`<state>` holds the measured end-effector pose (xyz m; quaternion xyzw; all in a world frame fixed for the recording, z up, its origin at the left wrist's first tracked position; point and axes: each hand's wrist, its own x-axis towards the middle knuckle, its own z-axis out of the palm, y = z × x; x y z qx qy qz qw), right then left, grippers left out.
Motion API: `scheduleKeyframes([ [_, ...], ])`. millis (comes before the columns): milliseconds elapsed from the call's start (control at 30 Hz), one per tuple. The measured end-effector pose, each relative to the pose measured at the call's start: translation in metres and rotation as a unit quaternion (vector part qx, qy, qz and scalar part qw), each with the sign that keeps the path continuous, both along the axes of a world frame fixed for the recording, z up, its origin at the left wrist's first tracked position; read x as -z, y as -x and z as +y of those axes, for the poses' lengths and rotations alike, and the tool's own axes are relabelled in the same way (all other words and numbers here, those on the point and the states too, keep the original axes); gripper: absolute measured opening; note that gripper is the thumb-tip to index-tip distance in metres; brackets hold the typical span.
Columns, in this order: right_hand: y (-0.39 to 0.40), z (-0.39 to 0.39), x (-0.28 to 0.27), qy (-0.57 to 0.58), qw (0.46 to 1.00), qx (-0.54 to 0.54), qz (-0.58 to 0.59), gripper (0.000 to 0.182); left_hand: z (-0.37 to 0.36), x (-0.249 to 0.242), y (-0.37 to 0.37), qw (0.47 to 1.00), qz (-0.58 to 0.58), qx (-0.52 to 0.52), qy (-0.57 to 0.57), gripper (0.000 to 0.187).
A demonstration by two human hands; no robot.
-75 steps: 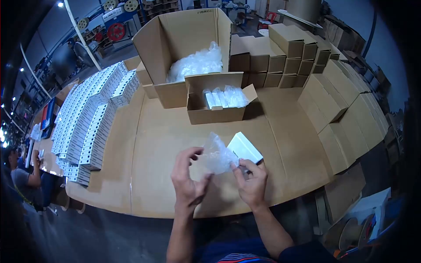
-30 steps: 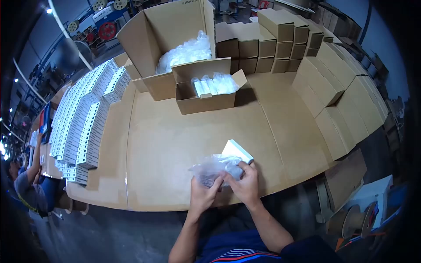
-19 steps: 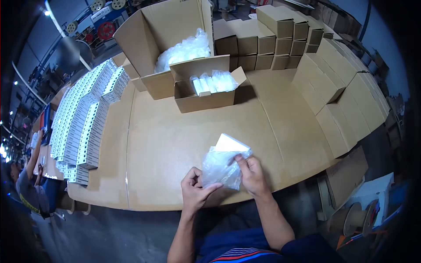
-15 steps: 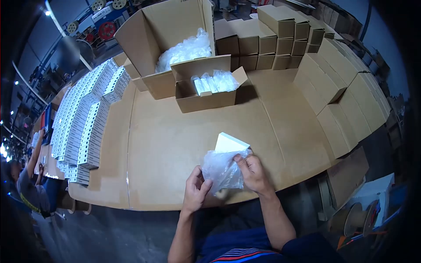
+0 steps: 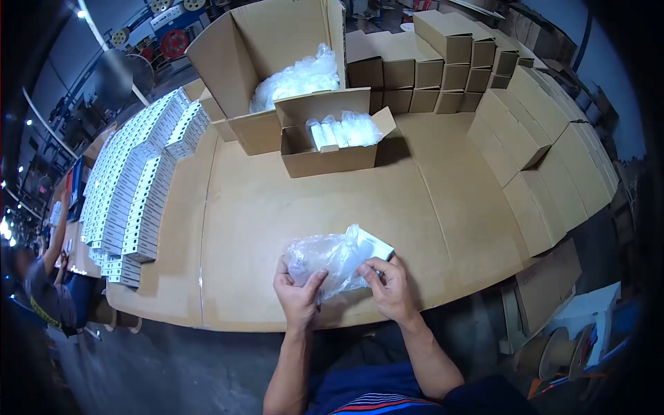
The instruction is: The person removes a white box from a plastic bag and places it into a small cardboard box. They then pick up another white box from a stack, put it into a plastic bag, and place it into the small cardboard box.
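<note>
A clear bubble-wrap bag (image 5: 321, 254) stretches between my two hands above the front of the table. My left hand (image 5: 299, 296) is closed on the bag's left end, thumb on top. With thumb and fingers, my right hand (image 5: 391, 289) pinches the bag's right end together with a small white box (image 5: 375, 246). Part of that box sticks out past the plastic, and its lower part is hidden by the bag and my fingers. Beyond my hands stands an open cardboard carton (image 5: 328, 164) with several bubble-wrapped white packs (image 5: 340, 130) inside.
A bigger open carton (image 5: 254, 133) behind holds a heap of bubble-wrap bags (image 5: 297, 77). Stacked white boxes (image 5: 142, 207) line the table's left side. Brown cartons (image 5: 429, 69) are piled at the back, more cartons (image 5: 546, 166) at the right. Another person (image 5: 52, 283) is at far left.
The bag has swung leftward and now lies more sideways. My left hand has moved left and up, and the white box is tilted further right. The view has shifted slightly.
</note>
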<state>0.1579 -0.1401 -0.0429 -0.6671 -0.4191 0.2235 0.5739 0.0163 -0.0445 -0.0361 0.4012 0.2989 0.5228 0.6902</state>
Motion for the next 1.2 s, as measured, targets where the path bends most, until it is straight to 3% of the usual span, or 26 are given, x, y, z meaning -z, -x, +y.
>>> scheduleKeyframes([
  [100, 0.001, -0.001, -0.011, 0.012, 1.0, -0.001, 0.015, 0.014, 0.014, 0.008, 0.01, 0.99, -0.004, -0.051, -0.134, 0.067],
  [133, 0.003, -0.002, -0.012, 0.022, 1.0, 0.01, 0.013, 0.013, 0.017, 0.003, 0.007, 0.974, 0.011, -0.118, -0.192, 0.077],
  [167, 0.003, -0.002, -0.013, 0.031, 0.999, 0.02, 0.01, 0.013, 0.019, 0.001, 0.017, 0.954, 0.109, -0.143, -0.241, 0.078],
  [233, 0.001, -0.002, -0.015, 0.008, 0.996, 0.031, -0.082, 0.011, 0.02, -0.024, 0.025, 0.83, 0.301, -0.21, -0.42, 0.067],
  [300, 0.002, 0.0, -0.018, -0.026, 0.989, 0.028, -0.141, 0.009, 0.025, -0.06, 0.018, 0.725, 0.41, -0.133, -0.536, 0.048],
  [333, 0.002, 0.001, -0.02, -0.048, 0.986, 0.021, -0.155, 0.009, 0.022, -0.076, 0.01, 0.731, 0.42, -0.104, -0.528, 0.031],
  [433, 0.002, 0.003, -0.026, -0.069, 0.981, 0.007, -0.183, 0.008, 0.034, -0.073, 0.005, 0.701, 0.447, -0.019, -0.556, 0.026],
  [567, -0.002, 0.0, -0.036, -0.052, 0.969, -0.014, -0.24, 0.009, 0.039, -0.076, 0.002, 0.775, 0.41, 0.066, -0.475, 0.015],
  [600, -0.003, 0.001, -0.037, -0.048, 0.97, -0.019, -0.237, 0.009, 0.04, -0.074, -0.003, 0.828, 0.338, 0.097, -0.437, 0.014],
  [700, -0.004, 0.0, -0.036, -0.045, 0.973, -0.041, -0.221, 0.01, 0.033, -0.086, -0.003, 0.864, 0.396, 0.132, -0.283, 0.014],
  [833, -0.01, -0.001, -0.029, -0.055, 0.98, -0.068, -0.178, 0.01, 0.036, -0.084, 0.001, 0.889, 0.334, 0.176, -0.26, 0.034],
  [967, -0.016, -0.006, -0.023, -0.009, 0.996, -0.051, -0.074, 0.011, 0.057, -0.048, 0.015, 0.955, 0.11, 0.03, -0.273, 0.051],
  [1000, -0.018, -0.006, -0.018, -0.002, 0.997, -0.03, -0.068, 0.013, 0.06, -0.039, 0.017, 0.96, 0.093, -0.019, -0.264, 0.069],
  [1100, -0.012, -0.005, -0.016, 0.008, 0.999, 0.028, -0.037, 0.014, 0.036, -0.015, 0.022, 0.98, 0.085, 0.026, -0.179, 0.08],
  [1133, -0.013, -0.003, -0.017, -0.022, 0.993, 0.029, -0.117, 0.018, 0.023, -0.011, 0.023, 0.987, 0.044, 0.129, -0.089, 0.085],
  [1200, -0.009, 0.001, -0.012, -0.05, 0.989, 0.029, -0.136, 0.019, 0.006, -0.014, 0.019, 0.979, 0.092, 0.177, -0.04, 0.072],
])
